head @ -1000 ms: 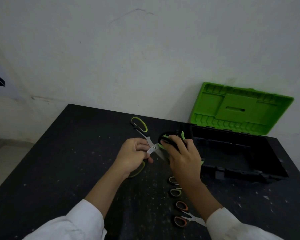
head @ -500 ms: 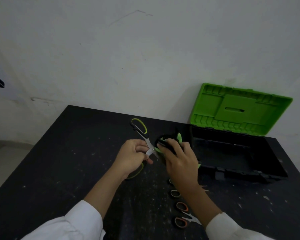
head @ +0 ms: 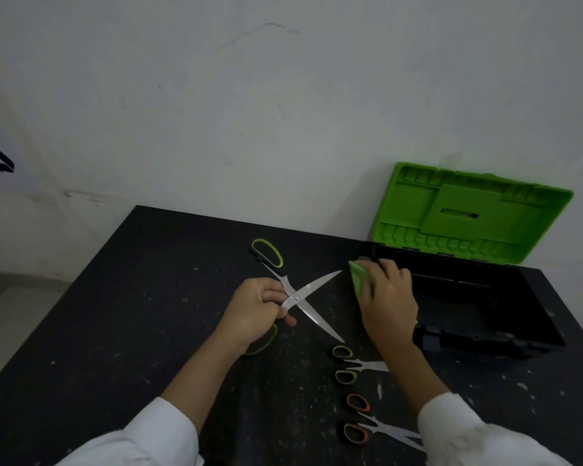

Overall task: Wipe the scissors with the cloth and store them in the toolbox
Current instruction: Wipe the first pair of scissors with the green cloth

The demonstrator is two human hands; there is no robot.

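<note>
1. Over at the left hand (head: pixel 260 311): fingers curled tight, pinching the large scissors (head: pixel 312 285) right by the pivot screw.
2. Spread wide into an X, those large scissors, with both blades pointing right, one angled away and one angled toward the body. Far green-lined handle loop out beyond the knuckles, near loop half hidden under the wrist.
3. Held low over the black table (head: pixel 132 314); touching it or not, cannot tell.
4. Now the right hand (head: pixel 389 297): fingers bent over the green cloth (head: pixel 359 280), gripping it, just beside the far blade's tip and clear of the metal.
5. Right behind that hand, the toolbox (head: pixel 478 341): black tub open, green lid (head: pixel 468 213) tipped back against the wall.
6. Closer in, flat on the table: small green-handled scissors (head: pixel 367 365), blades partly under the right forearm. Just beyond them toward the body, orange-handled scissors (head: pixel 384 428), slightly parted.
7. White sleeves (head: pixel 155 435) on both forearms.
</note>
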